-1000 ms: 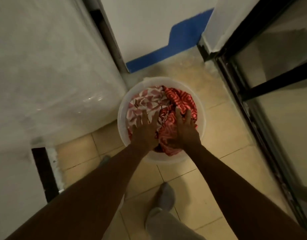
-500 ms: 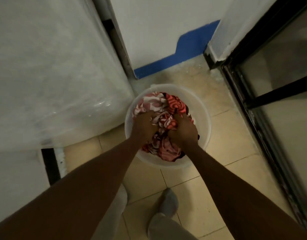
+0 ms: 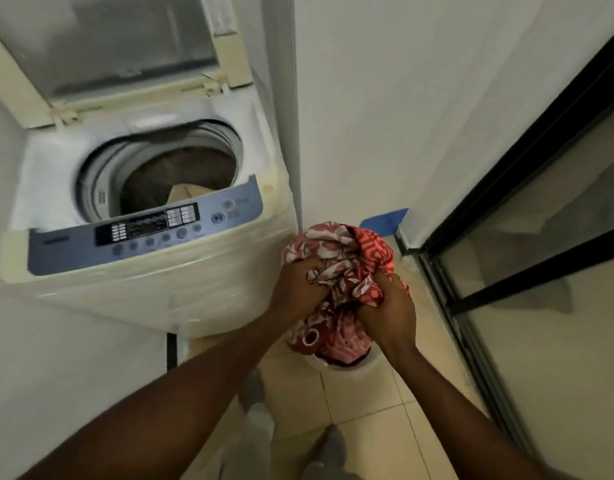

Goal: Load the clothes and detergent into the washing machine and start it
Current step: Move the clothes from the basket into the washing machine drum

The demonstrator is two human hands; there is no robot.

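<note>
- Two hands, the left hand (image 3: 296, 289) and the right hand (image 3: 390, 308), now hold the red and white clothes (image 3: 336, 258) bunched up above the bucket (image 3: 362, 363); a moment ago the bundle lay inside it.
- Each grip is closed tight on the cloth.
- The washing machine (image 3: 153, 278) stands just left, lid (image 3: 101, 46) up, drum (image 3: 167, 171) already holding dark laundry.
- I think the next step is to carry the bundle over the drum.

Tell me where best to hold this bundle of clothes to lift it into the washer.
Probably from above, both hands bunching the top folds of the clothes, as the left hand and right hand do; the loose tail hangs toward the bucket.
</note>
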